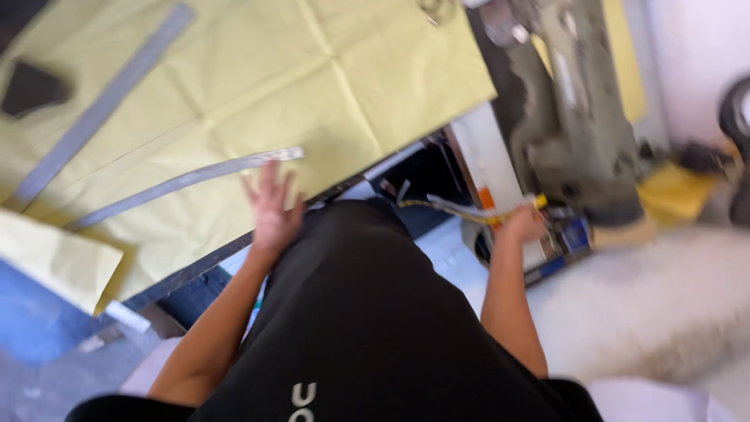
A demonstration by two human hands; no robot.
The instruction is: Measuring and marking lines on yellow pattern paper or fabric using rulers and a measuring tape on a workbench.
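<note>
My left hand (272, 206) hovers with fingers spread at the near edge of a large creased yellow paper sheet (258, 78), just below the end of a curved grey ruler (187, 181). It holds nothing. My right hand (522, 225) is closed on a yellow tape-like strip (461, 209) that trails left from it, close to the base of a grey sewing machine (570, 101). The picture is blurred by motion. My black garment fills the lower middle.
A long straight metal ruler (101, 105) lies across the paper at the left. A dark piece (31, 87) sits at the far left. A smaller yellow sheet (55, 262) hangs off the table edge. White fluffy material (664, 312) lies at the right.
</note>
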